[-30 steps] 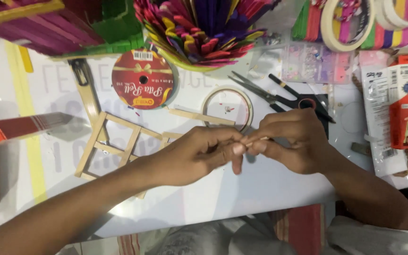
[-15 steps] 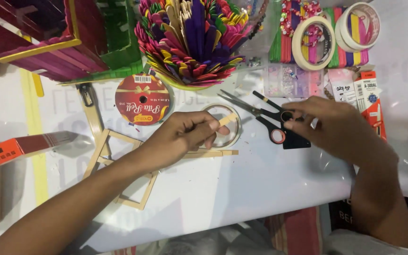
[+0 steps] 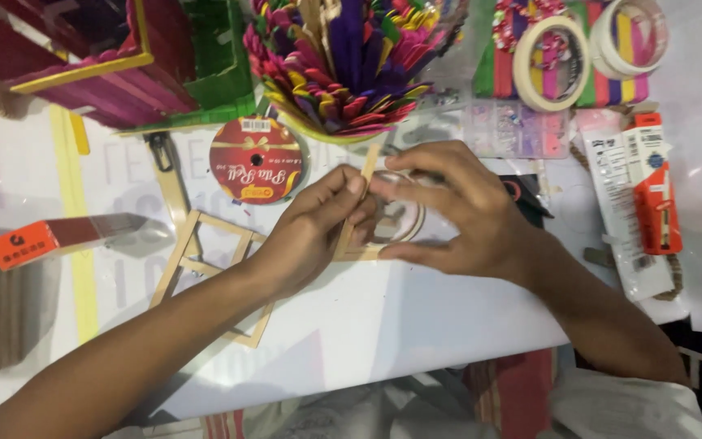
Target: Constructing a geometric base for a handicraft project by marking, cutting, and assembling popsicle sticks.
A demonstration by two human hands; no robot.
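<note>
a plain, uncoloured wooden craft stick (image 3: 357, 203) stands steeply tilted between the two hands, its rounded top end reaching toward the tub of coloured craft sticks (image 3: 343, 65) and its lower end meeting a second pale stick (image 3: 359, 254) that lies flat under the fingers. both are thin, flat and light tan, the same make as the stick frame (image 3: 209, 272) lying beyond the left hand's wrist side, a square of glued sticks with a crossbar.

the left hand (image 3: 310, 232) comes in from the lower left, forearm laid across the white table (image 3: 416, 325), palm down. its thumb and forefinger pinch the upright stick near its upper half, the other fingers curled loosely beneath. the right hand (image 3: 457, 211) arches in from the right, wrist raised, fingers spread and bent; its fingertips press around the stick from the far side, so it is closed on the stick rather than slack, though the exact contact is partly hidden by the knuckles.

just beneath the right fingers lies a clear tape ring (image 3: 404, 219), mostly covered. just past the left fingertips sits a red ribbon spool (image 3: 256, 160). well beyond the right hand's knuckles lie rolls of masking tape (image 3: 546, 65), and off its wrist side a red-and-white glue package (image 3: 652, 183).
</note>
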